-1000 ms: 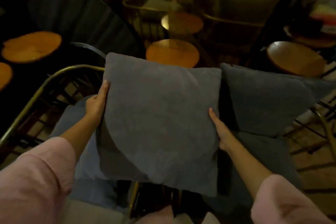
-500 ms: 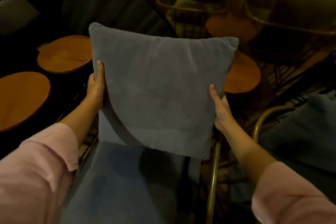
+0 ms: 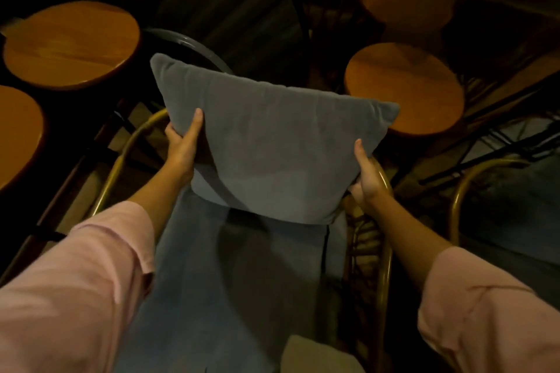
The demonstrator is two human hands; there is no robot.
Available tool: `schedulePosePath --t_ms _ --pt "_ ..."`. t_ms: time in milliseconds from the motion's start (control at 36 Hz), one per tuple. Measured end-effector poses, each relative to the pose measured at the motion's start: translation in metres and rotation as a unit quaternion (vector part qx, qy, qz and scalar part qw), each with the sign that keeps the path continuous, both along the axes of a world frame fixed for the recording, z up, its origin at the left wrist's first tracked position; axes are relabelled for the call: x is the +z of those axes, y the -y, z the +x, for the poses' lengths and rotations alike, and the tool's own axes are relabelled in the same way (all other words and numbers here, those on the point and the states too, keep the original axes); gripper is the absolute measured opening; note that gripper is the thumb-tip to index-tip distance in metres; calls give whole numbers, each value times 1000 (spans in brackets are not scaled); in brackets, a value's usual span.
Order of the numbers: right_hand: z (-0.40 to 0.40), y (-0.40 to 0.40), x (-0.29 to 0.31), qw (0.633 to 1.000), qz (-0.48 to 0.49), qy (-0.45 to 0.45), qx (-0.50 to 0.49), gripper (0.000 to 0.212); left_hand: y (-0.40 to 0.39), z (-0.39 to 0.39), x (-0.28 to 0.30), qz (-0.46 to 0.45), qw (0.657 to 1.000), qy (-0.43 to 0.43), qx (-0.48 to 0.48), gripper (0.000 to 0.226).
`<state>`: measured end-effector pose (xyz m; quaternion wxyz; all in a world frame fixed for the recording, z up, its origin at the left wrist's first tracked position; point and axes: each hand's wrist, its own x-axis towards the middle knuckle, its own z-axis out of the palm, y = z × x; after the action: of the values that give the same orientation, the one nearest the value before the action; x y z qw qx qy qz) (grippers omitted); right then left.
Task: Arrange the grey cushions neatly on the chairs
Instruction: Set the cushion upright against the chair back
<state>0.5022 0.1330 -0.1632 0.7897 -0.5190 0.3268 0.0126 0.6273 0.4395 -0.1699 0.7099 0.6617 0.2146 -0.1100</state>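
Both hands clamped on the grey cushion (image 3: 266,145): left hand (image 3: 183,145) & right hand (image 3: 368,174) grip opposite side edges, long axis spanning between them, chair (image 3: 385,251) seat just below.

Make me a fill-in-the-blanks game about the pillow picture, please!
1. The cushion is coloured ____.
2. The cushion is held by ____ hands, the left hand and right hand.
3. The person's sleeves are ____.
4. The stool tops are shaped ____.

Missing words: grey; two; pink; round
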Motion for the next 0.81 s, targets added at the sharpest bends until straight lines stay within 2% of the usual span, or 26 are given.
schedulePosePath --t_ms 56,111,222,333,417,528,611,694,806 --pt "1 -4 -3 1000 -1 -8 -12 121 2 -4 -8 6 1000 -6 4 105" --pt "3 -6 1 1000 -8 12 -10 104 4 -2 -7 -8 1000 -10 14 97" --pt "6 -3 5 999 -19 46 -11 90 0 4 12 -42 999 -5 15 91" --pt "3 -5 11 998 -14 57 -22 107 -6 11 25 -47 999 6 8 83" --pt "-1 -6 8 998 -19 47 -30 111 0 6 23 -41 999 7 12 82" --pt "-9 -5 -5 997 -73 -12 5 112 3 -14 5 -2 999 -51 -9 89" --pt "-17 -4 -19 991 -71 -102 56 96 1 -33 -8 56 989 -117 -72 89" --pt "-30 -9 -26 972 -106 -194 84 98 2 -58 -8 112 969 -167 -144 82" --pt "-49 -21 -31 958 -150 -211 121 76 2 -94 4 147 960 -168 -167 83"
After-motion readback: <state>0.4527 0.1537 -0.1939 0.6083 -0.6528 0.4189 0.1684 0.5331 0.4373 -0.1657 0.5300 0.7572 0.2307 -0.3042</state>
